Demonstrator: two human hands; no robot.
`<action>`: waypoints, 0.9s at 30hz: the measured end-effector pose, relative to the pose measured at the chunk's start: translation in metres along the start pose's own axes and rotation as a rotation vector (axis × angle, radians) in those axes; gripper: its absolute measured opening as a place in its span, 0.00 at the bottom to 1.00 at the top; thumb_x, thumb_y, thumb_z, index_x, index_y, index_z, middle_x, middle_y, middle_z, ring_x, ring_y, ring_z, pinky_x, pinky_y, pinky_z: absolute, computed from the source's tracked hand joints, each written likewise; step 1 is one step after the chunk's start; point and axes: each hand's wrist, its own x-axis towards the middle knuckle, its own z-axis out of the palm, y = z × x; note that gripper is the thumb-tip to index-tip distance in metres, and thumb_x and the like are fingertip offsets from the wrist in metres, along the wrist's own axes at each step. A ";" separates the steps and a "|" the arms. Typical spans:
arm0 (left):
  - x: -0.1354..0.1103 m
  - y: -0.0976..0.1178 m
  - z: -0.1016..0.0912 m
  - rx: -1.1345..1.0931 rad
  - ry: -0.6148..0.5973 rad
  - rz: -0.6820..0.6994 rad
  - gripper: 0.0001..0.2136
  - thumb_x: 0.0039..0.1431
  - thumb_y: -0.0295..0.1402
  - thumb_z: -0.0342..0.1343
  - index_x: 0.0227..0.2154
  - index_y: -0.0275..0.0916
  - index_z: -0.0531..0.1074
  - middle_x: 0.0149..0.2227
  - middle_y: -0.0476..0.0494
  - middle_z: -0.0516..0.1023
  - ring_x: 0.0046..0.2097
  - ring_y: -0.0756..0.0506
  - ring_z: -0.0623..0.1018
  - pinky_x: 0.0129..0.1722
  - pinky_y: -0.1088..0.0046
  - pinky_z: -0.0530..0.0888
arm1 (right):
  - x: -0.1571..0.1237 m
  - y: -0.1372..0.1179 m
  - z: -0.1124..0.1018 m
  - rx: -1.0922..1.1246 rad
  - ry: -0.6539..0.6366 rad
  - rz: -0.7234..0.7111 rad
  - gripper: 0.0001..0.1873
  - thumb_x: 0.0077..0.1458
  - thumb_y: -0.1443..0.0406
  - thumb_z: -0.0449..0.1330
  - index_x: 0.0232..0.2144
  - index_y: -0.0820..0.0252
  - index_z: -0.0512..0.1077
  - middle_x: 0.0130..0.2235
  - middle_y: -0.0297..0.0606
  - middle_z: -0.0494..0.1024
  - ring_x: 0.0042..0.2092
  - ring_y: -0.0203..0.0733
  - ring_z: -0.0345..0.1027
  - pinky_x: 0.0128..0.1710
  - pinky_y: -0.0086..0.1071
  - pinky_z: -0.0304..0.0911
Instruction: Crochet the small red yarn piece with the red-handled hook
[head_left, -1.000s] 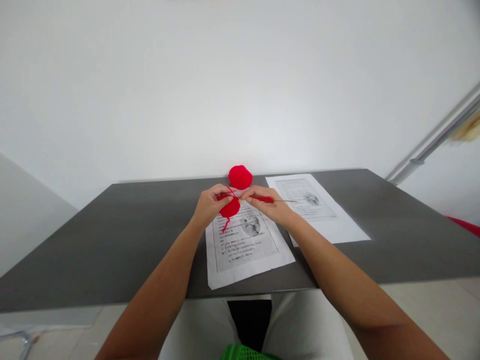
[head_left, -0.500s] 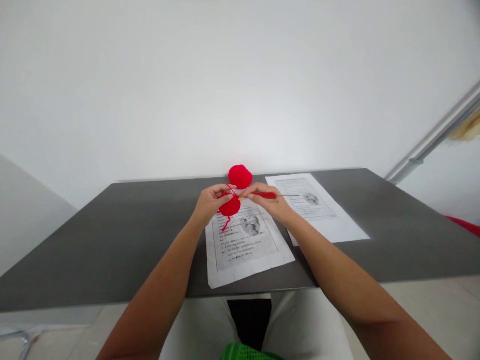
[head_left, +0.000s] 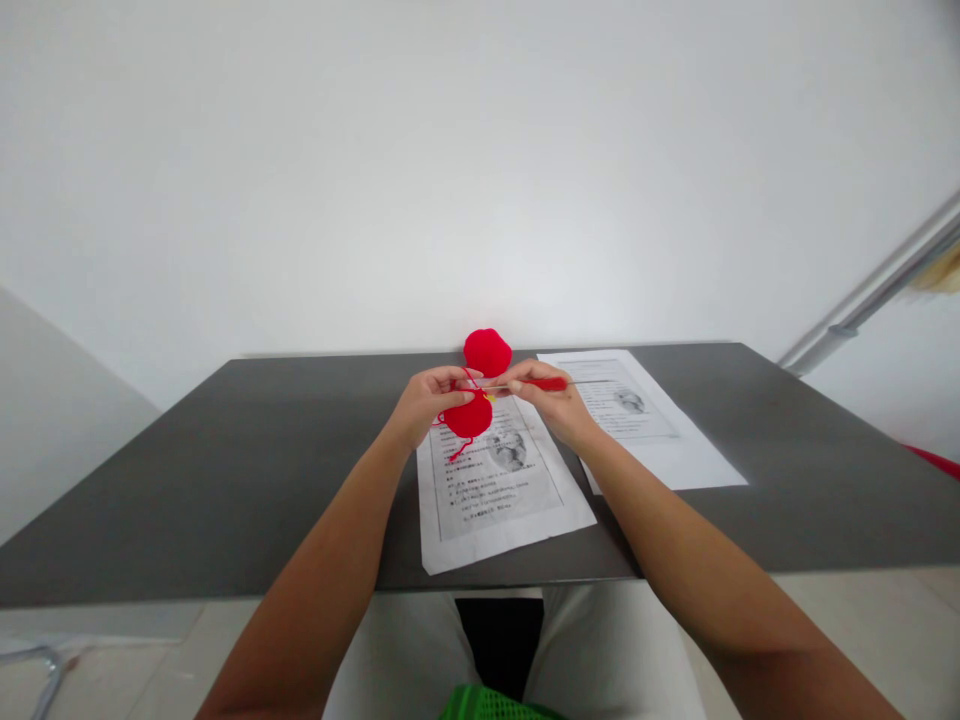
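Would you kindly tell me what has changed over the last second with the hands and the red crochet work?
The right hand has lifted its crochet hook slightly up and to the right, tilting it more level. The left hand keeps its grip on the red crochet piece. The yarn ball and both printed sheets stayed put.

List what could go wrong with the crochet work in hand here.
The yarn ball sits near the far table edge, so a tug on the strand might roll it off. The hook is pinched only by the right hand's fingertips and could slip out of the loop. The small red piece, held in the left hand, hangs above the sheet; its tail might snag.
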 end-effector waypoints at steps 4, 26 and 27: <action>-0.001 0.001 0.001 -0.013 -0.008 -0.006 0.16 0.36 0.29 0.71 0.33 0.37 0.81 0.29 0.47 0.81 0.32 0.48 0.77 0.38 0.70 0.72 | 0.001 0.000 -0.003 0.008 -0.014 0.003 0.09 0.55 0.58 0.66 0.35 0.57 0.79 0.36 0.37 0.83 0.39 0.40 0.77 0.47 0.38 0.71; -0.002 0.000 0.005 -0.115 -0.021 -0.041 0.15 0.34 0.29 0.71 0.31 0.37 0.82 0.27 0.47 0.81 0.30 0.49 0.77 0.37 0.72 0.72 | 0.001 0.000 -0.010 0.086 -0.102 0.008 0.06 0.57 0.61 0.64 0.36 0.56 0.79 0.38 0.36 0.83 0.40 0.39 0.78 0.47 0.37 0.73; -0.002 -0.001 0.005 -0.107 -0.024 -0.042 0.15 0.35 0.29 0.71 0.32 0.37 0.82 0.28 0.47 0.81 0.31 0.49 0.77 0.37 0.72 0.72 | 0.001 0.000 -0.011 0.068 -0.103 0.010 0.07 0.57 0.61 0.64 0.36 0.56 0.79 0.38 0.36 0.83 0.40 0.39 0.78 0.47 0.37 0.73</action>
